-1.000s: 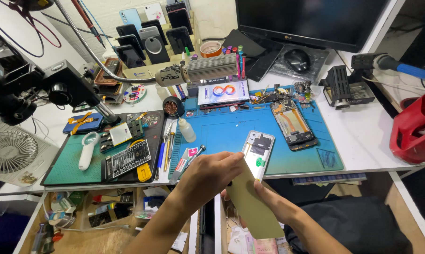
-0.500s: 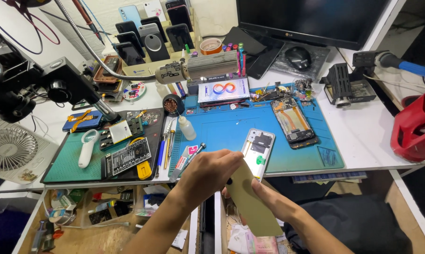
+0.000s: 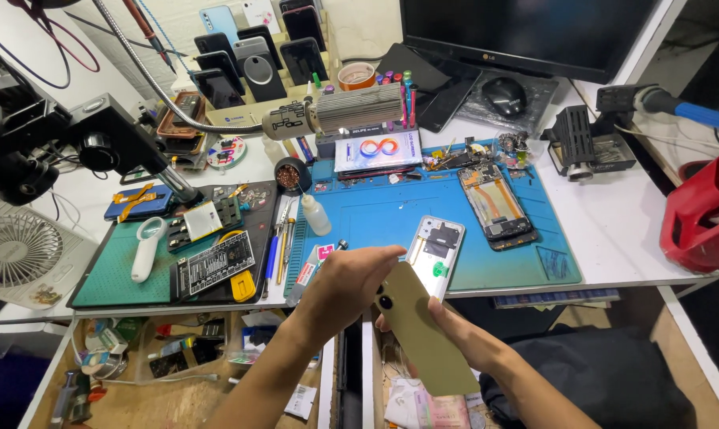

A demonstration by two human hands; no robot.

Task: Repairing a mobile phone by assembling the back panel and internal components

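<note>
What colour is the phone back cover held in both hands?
Pale olive-yellow phone back cover, with dark camera holes; clearest in the head view.

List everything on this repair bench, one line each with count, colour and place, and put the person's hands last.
phone back cover: one, olive yellow, held in both hands below the bench edge
opened phone frame: one, silver, on the blue mat near its front edge
opened phone: one, dark with orange parts, right on the blue mat
blue mat: one, bench centre
green mat: one, left of the blue mat
dropper bottle: one, clear, blue mat's left edge
fan: one, white, far left
monitor: one, black, top right
left hand: gripping the cover's top
right hand: under the cover
</note>
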